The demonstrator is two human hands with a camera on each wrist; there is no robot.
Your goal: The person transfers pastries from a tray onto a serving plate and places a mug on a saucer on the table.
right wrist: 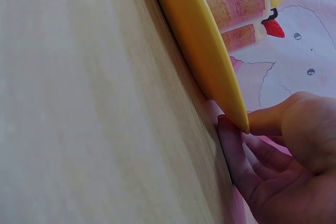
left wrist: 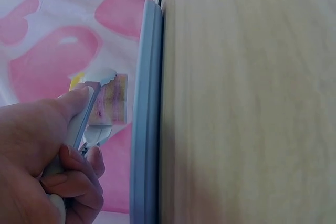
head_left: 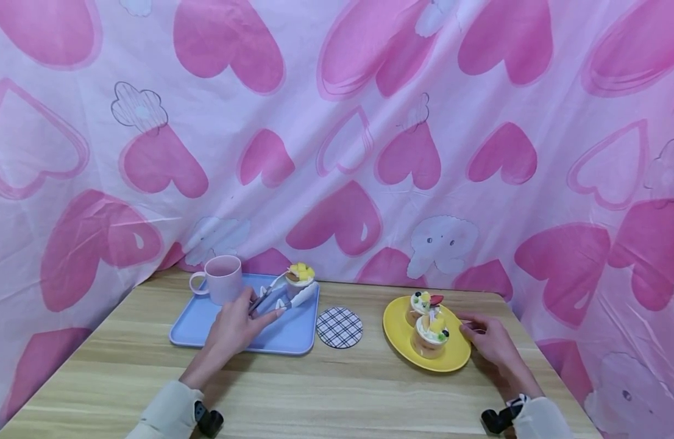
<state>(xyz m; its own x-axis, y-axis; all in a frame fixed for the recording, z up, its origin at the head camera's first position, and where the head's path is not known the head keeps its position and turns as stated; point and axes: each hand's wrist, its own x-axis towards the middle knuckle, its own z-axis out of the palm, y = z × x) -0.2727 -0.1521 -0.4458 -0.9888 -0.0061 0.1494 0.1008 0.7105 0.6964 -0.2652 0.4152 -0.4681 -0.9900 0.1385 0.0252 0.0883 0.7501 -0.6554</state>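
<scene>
My left hand [head_left: 235, 323] grips a pair of tongs [left wrist: 86, 111] over the blue tray [head_left: 205, 332]. The tongs' white tips lie on either side of a dessert cup topped with yellow fruit cubes [head_left: 301, 273]; whether both touch it I cannot tell. This cup is at the tray's back right corner. At the right, my right hand [head_left: 493, 338] pinches the rim of a yellow plate [head_left: 397, 335], thumb above and fingers below in the right wrist view. Two dessert cups with cream and fruit stand on the plate, a front cup [head_left: 429, 344] and a back cup [head_left: 415, 312].
A pink mug [head_left: 224, 280] stands at the tray's back left, handle to the left. Between tray and plate lies a round checked coaster [head_left: 339, 327]. Behind the wooden table [head_left: 337, 390] hangs a pink heart-patterned cloth [head_left: 337, 152].
</scene>
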